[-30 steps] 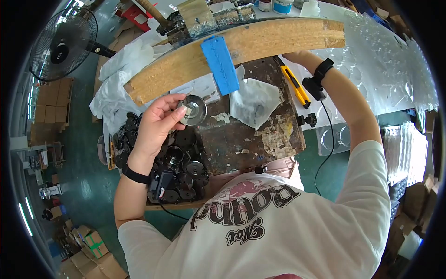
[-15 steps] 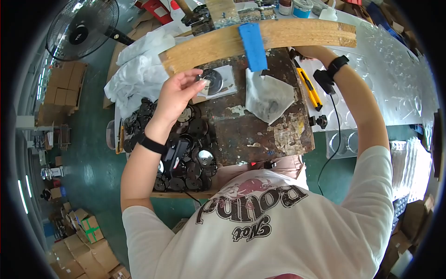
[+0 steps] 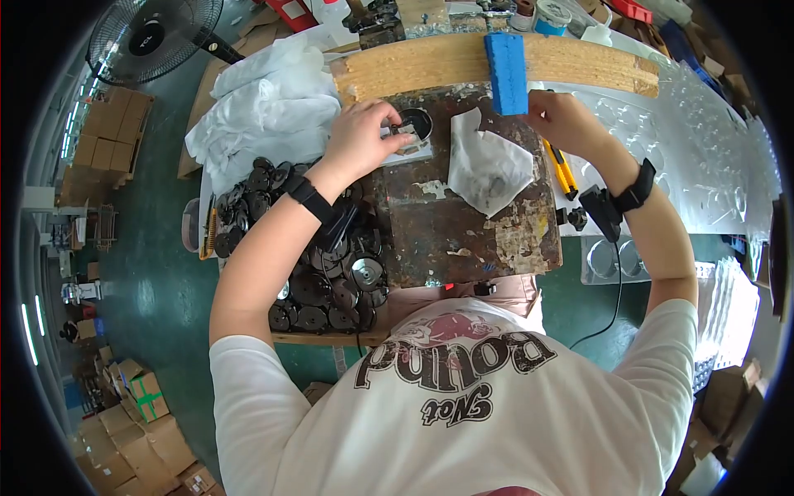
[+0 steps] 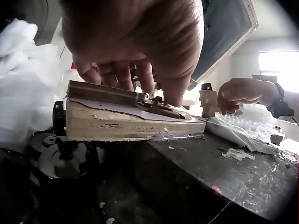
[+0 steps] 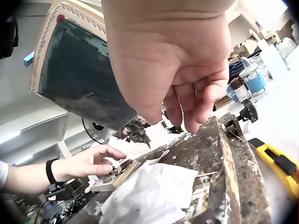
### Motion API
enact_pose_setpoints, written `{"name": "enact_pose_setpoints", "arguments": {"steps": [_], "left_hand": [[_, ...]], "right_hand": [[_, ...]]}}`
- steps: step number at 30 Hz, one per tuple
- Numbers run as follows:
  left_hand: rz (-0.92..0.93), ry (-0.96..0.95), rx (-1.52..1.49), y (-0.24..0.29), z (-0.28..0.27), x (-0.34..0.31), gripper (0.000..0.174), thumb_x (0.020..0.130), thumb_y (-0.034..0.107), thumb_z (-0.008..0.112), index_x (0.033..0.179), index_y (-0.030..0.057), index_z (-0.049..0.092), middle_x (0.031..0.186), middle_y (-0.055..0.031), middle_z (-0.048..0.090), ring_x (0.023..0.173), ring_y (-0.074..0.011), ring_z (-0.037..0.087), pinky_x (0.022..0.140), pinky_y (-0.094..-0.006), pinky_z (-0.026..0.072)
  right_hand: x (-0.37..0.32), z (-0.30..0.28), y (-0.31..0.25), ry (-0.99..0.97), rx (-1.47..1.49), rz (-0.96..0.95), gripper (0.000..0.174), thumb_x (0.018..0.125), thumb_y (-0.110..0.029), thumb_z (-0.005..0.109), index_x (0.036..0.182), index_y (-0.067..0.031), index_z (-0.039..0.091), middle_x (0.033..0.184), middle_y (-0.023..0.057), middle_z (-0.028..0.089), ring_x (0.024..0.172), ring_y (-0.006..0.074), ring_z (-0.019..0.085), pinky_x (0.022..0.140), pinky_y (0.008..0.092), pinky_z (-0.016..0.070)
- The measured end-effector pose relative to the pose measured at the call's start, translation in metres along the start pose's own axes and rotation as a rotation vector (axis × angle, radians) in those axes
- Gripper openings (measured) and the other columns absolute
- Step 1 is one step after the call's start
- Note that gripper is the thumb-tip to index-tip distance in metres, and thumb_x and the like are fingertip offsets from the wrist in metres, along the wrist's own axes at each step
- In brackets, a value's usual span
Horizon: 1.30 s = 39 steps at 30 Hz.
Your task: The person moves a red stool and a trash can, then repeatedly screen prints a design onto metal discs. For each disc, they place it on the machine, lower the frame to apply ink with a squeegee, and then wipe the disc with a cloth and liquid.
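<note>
My left hand [image 3: 357, 142] is at a shiny dark round metal disc [image 3: 420, 124], pinching its near edge between thumb and fingers. The disc is low over a white-topped wooden block [image 4: 135, 126] on the worn board [image 3: 430, 248]; metal hardware [image 4: 159, 106] shows on the block in the left wrist view. My right hand [image 3: 571, 122] hangs with loosely bent fingers, holding nothing, beside the blue tape [image 3: 506, 74] on a raised wooden frame [image 3: 413, 70]. In the right wrist view the frame's dark green screen [image 5: 79, 70] stands tilted.
A crumpled white cloth [image 3: 488, 165] lies on the board. At its right edge is a yellow cutter knife [image 3: 564, 174]. Several dark metal discs [image 3: 310, 289] are piled at the left, below white wrapped bundles [image 3: 265, 107]. Clear plastic trays [image 3: 695, 157] cover the right side.
My left hand has carried the disc forward and down onto the white-topped block. The right hand has come back from behind the frame toward the blue tape. The head view has shifted.
</note>
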<state>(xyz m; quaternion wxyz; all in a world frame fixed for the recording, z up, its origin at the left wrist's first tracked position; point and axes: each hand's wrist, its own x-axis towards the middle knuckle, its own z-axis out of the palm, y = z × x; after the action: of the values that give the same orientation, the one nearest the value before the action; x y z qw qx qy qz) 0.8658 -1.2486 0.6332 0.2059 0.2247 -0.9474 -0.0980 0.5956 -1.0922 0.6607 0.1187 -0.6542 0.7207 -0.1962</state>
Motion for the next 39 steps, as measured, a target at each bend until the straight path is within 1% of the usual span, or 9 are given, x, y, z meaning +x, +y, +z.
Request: {"name": "enact_pose_setpoints", "arguments": {"steps": [7, 15, 18, 23, 26, 27, 30, 34, 39], "left_hand": [[0.092, -0.035, 0.062, -0.01, 0.006, 0.004, 0.039, 0.072, 0.034, 0.063, 0.106, 0.0151, 0.056, 0.105, -0.0051, 0.056, 0.097, -0.0272, 0.051, 0.086, -0.0357, 0.0393], [0.196, -0.319, 0.053, -0.025, -0.016, 0.014, 0.039, 0.075, 0.031, 0.061, 0.112, 0.0219, 0.055, 0.11, -0.0041, 0.054, 0.106, -0.0262, 0.045, 0.091, -0.036, 0.0365], [0.167, -0.334, 0.025, -0.023, -0.016, 0.013, 0.039, 0.075, 0.031, 0.061, 0.112, 0.0212, 0.055, 0.11, -0.0051, 0.054, 0.107, -0.0257, 0.044, 0.092, -0.0351, 0.0355], [0.131, -0.298, -0.024, -0.024, -0.012, 0.008, 0.039, 0.074, 0.029, 0.061, 0.112, 0.0209, 0.055, 0.11, -0.0058, 0.054, 0.108, -0.0257, 0.044, 0.093, -0.0349, 0.0353], [0.15, -0.268, -0.052, -0.027, -0.009, 0.007, 0.039, 0.074, 0.028, 0.062, 0.111, 0.0203, 0.056, 0.109, -0.0059, 0.054, 0.107, -0.0257, 0.045, 0.093, -0.0349, 0.0356], [0.144, -0.266, -0.054, -0.028, -0.009, 0.007, 0.039, 0.074, 0.028, 0.062, 0.111, 0.0203, 0.056, 0.109, -0.0059, 0.054, 0.107, -0.0257, 0.045, 0.093, -0.0349, 0.0356], [0.158, -0.268, -0.073, -0.028, -0.009, 0.008, 0.04, 0.072, 0.024, 0.064, 0.112, 0.0184, 0.056, 0.11, -0.0084, 0.053, 0.105, -0.0282, 0.045, 0.091, -0.0367, 0.0362], [0.14, -0.252, -0.056, -0.027, -0.008, 0.008, 0.041, 0.072, 0.023, 0.064, 0.112, 0.0172, 0.056, 0.108, -0.0078, 0.054, 0.101, -0.0281, 0.049, 0.087, -0.0355, 0.0392], [0.092, -0.293, -0.092, -0.023, -0.013, 0.006, 0.043, 0.073, 0.025, 0.063, 0.113, 0.0163, 0.054, 0.11, -0.0074, 0.054, 0.098, -0.0277, 0.052, 0.084, -0.0339, 0.042]], "right_hand": [[-0.009, -0.008, -0.022, -0.013, 0.025, -0.052, 0.022, 0.082, -0.024, 0.054, 0.088, -0.0021, 0.057, 0.058, 0.0138, 0.054, 0.051, 0.0254, 0.051, 0.052, 0.0347, 0.0413], [-0.01, 0.017, -0.017, -0.048, 0.181, -0.148, 0.02, 0.077, -0.022, 0.062, 0.088, -0.0044, 0.059, 0.074, 0.0094, 0.059, 0.063, 0.023, 0.055, 0.058, 0.0315, 0.0441], [-0.004, 0.036, -0.022, 0.202, 0.028, -0.592, 0.022, 0.073, -0.019, 0.066, 0.087, -0.004, 0.059, 0.079, 0.0069, 0.058, 0.069, 0.0227, 0.054, 0.062, 0.0293, 0.0446], [-0.011, 0.047, -0.022, 0.092, 0.009, -0.476, 0.025, 0.07, -0.018, 0.068, 0.086, -0.0018, 0.058, 0.075, 0.0079, 0.055, 0.068, 0.0245, 0.053, 0.064, 0.0304, 0.045], [-0.007, 0.038, -0.025, -0.249, 0.105, -0.229, 0.025, 0.069, -0.017, 0.068, 0.086, -0.0022, 0.058, 0.071, 0.0088, 0.052, 0.066, 0.0268, 0.052, 0.064, 0.0324, 0.0458], [-0.003, 0.035, -0.027, -0.254, 0.104, -0.233, 0.025, 0.069, -0.017, 0.068, 0.086, -0.0022, 0.058, 0.071, 0.0088, 0.052, 0.066, 0.0268, 0.052, 0.064, 0.0324, 0.0458], [0.017, 0.025, -0.033, 0.253, 0.059, -0.338, 0.023, 0.068, -0.014, 0.066, 0.086, -0.0036, 0.059, 0.073, 0.0102, 0.054, 0.07, 0.0269, 0.055, 0.065, 0.0337, 0.0465], [0.045, 0.039, -0.06, 0.035, -0.07, 0.011, 0.03, 0.07, -0.02, 0.063, 0.098, -0.0098, 0.059, 0.093, 0.0103, 0.059, 0.082, 0.0255, 0.058, 0.073, 0.0321, 0.0473], [0.064, 0.077, -0.071, 0.067, -0.228, -0.326, 0.028, 0.069, -0.017, 0.062, 0.097, -0.0108, 0.061, 0.098, 0.0089, 0.059, 0.09, 0.0234, 0.056, 0.078, 0.0316, 0.0462]]}}
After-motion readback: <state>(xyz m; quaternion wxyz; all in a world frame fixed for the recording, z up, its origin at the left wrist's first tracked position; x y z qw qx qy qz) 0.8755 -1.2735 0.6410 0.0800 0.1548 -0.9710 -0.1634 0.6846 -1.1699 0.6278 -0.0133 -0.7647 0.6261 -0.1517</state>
